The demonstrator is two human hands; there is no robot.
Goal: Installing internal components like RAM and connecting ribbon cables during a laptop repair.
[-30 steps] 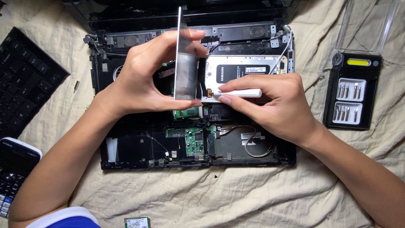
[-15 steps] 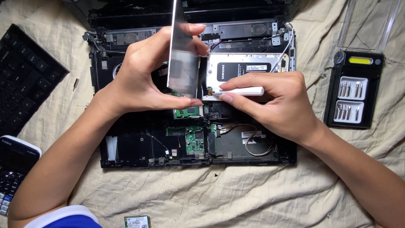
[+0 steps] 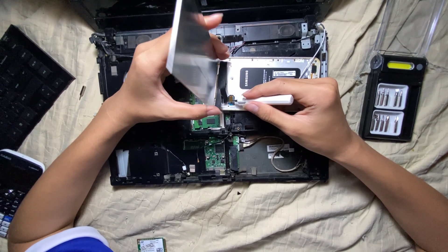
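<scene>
An opened black laptop base (image 3: pixel 154 161) lies on a beige cloth with its boards and cables bare. My left hand (image 3: pixel 151 88) grips a thin silver metal plate (image 3: pixel 193 53) between thumb and fingers and holds it tilted above the middle of the base. My right hand (image 3: pixel 308 114) pinches a slim white tool (image 3: pixel 268 100), its tip at the lower left corner of a silver drive (image 3: pixel 270 74) seated in the base. A green circuit board (image 3: pixel 215 156) shows below both hands.
A black keyboard (image 3: pixel 25 84) lies at the left, a calculator (image 3: pixel 16 179) below it. A black case of screwdriver bits (image 3: pixel 391 100) stands at the right. A small green card (image 3: pixel 151 244) rests at the bottom edge. A loose screw (image 3: pixel 82 91) lies near the keyboard.
My left hand has tipped the silver plate from edge-on to a slanted, more face-on angle and raised it slightly. My right hand and the white tool have stayed put.
</scene>
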